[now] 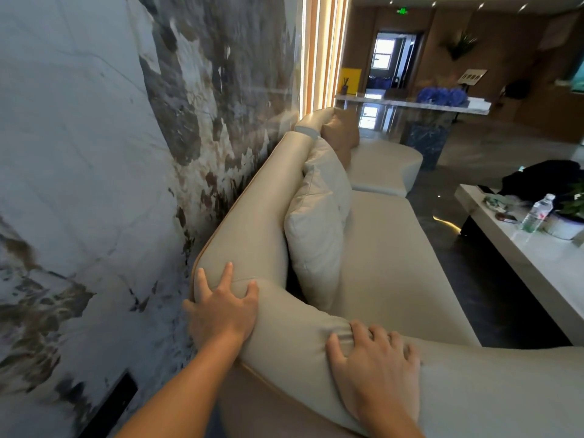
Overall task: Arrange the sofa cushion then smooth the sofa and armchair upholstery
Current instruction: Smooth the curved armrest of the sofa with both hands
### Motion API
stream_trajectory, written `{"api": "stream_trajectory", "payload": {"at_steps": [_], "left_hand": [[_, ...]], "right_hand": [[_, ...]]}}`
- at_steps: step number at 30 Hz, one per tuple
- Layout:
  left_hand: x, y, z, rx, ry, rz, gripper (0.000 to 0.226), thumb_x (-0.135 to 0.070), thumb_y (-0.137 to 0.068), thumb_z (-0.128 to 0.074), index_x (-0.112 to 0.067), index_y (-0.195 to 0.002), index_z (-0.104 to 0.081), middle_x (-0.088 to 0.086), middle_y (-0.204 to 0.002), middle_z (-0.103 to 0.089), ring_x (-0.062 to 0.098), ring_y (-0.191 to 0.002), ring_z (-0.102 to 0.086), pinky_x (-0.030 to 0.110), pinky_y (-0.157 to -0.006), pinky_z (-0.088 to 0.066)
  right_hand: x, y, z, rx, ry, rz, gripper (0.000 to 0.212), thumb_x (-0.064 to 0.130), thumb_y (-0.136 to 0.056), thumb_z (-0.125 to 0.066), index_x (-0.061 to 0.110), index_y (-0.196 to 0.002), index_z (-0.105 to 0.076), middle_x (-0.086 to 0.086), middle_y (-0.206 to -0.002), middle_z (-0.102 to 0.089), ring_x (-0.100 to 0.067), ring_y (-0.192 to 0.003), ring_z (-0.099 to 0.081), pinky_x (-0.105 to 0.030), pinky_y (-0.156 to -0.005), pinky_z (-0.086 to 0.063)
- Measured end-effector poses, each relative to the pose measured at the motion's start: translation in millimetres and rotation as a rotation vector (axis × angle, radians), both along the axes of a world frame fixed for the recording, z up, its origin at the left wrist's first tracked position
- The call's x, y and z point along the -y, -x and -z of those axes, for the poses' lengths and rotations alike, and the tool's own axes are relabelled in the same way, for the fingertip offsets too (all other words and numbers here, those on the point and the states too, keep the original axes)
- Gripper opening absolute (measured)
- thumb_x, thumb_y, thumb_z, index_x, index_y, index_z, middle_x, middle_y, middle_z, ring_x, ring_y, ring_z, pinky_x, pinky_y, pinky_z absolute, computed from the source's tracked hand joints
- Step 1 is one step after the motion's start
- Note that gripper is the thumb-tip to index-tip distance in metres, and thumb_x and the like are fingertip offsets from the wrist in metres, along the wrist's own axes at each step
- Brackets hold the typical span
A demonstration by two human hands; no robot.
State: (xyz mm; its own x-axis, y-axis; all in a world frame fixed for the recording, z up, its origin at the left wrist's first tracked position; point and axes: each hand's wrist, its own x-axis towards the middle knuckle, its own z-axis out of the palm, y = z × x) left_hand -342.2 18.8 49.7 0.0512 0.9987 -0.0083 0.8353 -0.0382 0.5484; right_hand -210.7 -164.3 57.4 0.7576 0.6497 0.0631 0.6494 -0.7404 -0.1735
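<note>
Left hand (221, 311) and right hand (377, 368) press flat, fingers spread, on the smooth, rounded beige leather sofa backrest (271, 197).

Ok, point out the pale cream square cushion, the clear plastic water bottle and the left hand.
Pale cream square cushion (316, 235): head view, middle of its front face.
Clear plastic water bottle (537, 214): head view, labelled body.
Left hand (221, 311): head view, back of hand.

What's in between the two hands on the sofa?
Nothing but sofa. In the head view, only bare, slightly wrinkled beige upholstery lies between the left hand and the right hand, both pressed flat on it.
</note>
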Motion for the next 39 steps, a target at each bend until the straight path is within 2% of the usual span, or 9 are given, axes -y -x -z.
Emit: {"api": "stream_trajectory", "payload": {"at_steps": [14,22,27,30,32,34,36,38,39], "left_hand": [[-94.0,-30.5,1.0,0.026,-0.009,0.015,0.068,-0.073,-0.082,-0.038,-0.054,-0.146,-0.028,-0.01,-0.164,-0.009,0.045,-0.139,-0.02,0.055,-0.101,-0.038],[-104.7,-34.0,1.0,0.026,-0.004,0.026,0.069,-0.074,-0.081,-0.037,-0.054,-0.146,-0.029,-0.009,-0.164,-0.009,0.043,-0.137,-0.021,0.054,-0.095,-0.041],[-107.3,-33.8,0.9,0.076,-0.007,0.051,0.069,-0.072,-0.083,-0.04,-0.051,-0.147,-0.03,-0.007,-0.164,-0.007,0.047,-0.142,-0.014,0.057,-0.103,-0.037],[-108.8,-34.4,4.0,0.037,-0.005,0.071,0.068,-0.073,-0.083,-0.038,-0.05,-0.147,-0.03,-0.007,-0.164,-0.007,0.047,-0.144,-0.013,0.058,-0.104,-0.035],[-106.8,-32.7,2.3,-0.004,-0.038,0.07,0.061,-0.068,-0.087,-0.036,-0.048,-0.145,-0.037,-0.003,-0.164,-0.014,0.046,-0.143,-0.013,0.06,-0.107,-0.03],[-92.3,-34.3,0.4,-0.136,-0.224,0.191,0.047,-0.052,-0.094,-0.035,-0.039,-0.134,-0.056,0.002,-0.156,-0.037,0.042,-0.141,-0.019,0.058,-0.11,-0.023],[-58.3,-36.0,2.2,-0.215,-0.364,0.429,0.043,-0.043,-0.097,-0.034,-0.032,-0.125,-0.063,0.002,-0.146,-0.05,0.035,-0.14,-0.027,0.055,-0.114,-0.02],[-8.8,-26.7,8.1,-0.221,-0.375,0.591,0.046,-0.048,-0.096,-0.033,-0.034,-0.135,-0.054,0.002,-0.153,-0.042,0.032,-0.145,-0.025,0.052,-0.117,-0.015],[16.9,-16.6,9.2,-0.206,-0.355,0.657,0.048,-0.049,-0.096,-0.035,-0.037,-0.141,-0.047,0.001,-0.158,-0.035,0.03,-0.147,-0.02,0.049,-0.118,-0.014]], "right_hand": [[-88.3,-27.4,2.4,-0.006,0.004,-0.007,0.071,0.067,-0.078,-0.011,0.035,-0.125,-0.055,0.0,-0.129,-0.06,-0.028,-0.122,-0.047,-0.05,-0.101,-0.03],[-97.7,-29.2,-0.6,-0.021,0.008,-0.009,0.07,0.066,-0.079,-0.011,0.034,-0.121,-0.056,-0.001,-0.127,-0.06,-0.03,-0.121,-0.047,-0.052,-0.1,-0.032],[-99.0,-25.7,-6.7,-0.038,-0.008,0.008,0.069,0.064,-0.079,-0.011,0.033,-0.121,-0.057,-0.004,-0.126,-0.06,-0.031,-0.118,-0.048,-0.052,-0.1,-0.032],[-97.9,-27.2,-5.3,-0.049,-0.038,0.033,0.07,0.064,-0.079,-0.013,0.031,-0.122,-0.058,-0.007,-0.128,-0.06,-0.034,-0.119,-0.048,-0.053,-0.099,-0.032],[-99.1,-27.7,-2.9,-0.031,-0.022,0.024,0.073,0.065,-0.078,-0.013,0.03,-0.121,-0.059,-0.009,-0.129,-0.06,-0.036,-0.12,-0.048,-0.054,-0.1,-0.031],[-100.4,-28.2,-0.1,-0.017,-0.013,0.024,0.075,0.066,-0.076,-0.013,0.029,-0.121,-0.06,-0.01,-0.13,-0.06,-0.037,-0.122,-0.048,-0.054,-0.1,-0.032],[-99.8,-30.5,1.0,-0.01,0.001,0.01,0.076,0.067,-0.078,-0.013,0.028,-0.124,-0.059,-0.011,-0.133,-0.059,-0.037,-0.124,-0.047,-0.054,-0.101,-0.031],[-92.9,-29.7,-2.1,-0.077,0.074,-0.037,0.074,0.069,-0.082,-0.014,0.032,-0.137,-0.048,-0.012,-0.147,-0.049,-0.038,-0.135,-0.039,-0.056,-0.107,-0.025],[-84.8,-26.6,-3.6,-0.113,0.117,-0.078,0.073,0.069,-0.086,-0.015,0.034,-0.147,-0.037,-0.01,-0.157,-0.038,-0.037,-0.142,-0.031,-0.056,-0.113,-0.02]]}}
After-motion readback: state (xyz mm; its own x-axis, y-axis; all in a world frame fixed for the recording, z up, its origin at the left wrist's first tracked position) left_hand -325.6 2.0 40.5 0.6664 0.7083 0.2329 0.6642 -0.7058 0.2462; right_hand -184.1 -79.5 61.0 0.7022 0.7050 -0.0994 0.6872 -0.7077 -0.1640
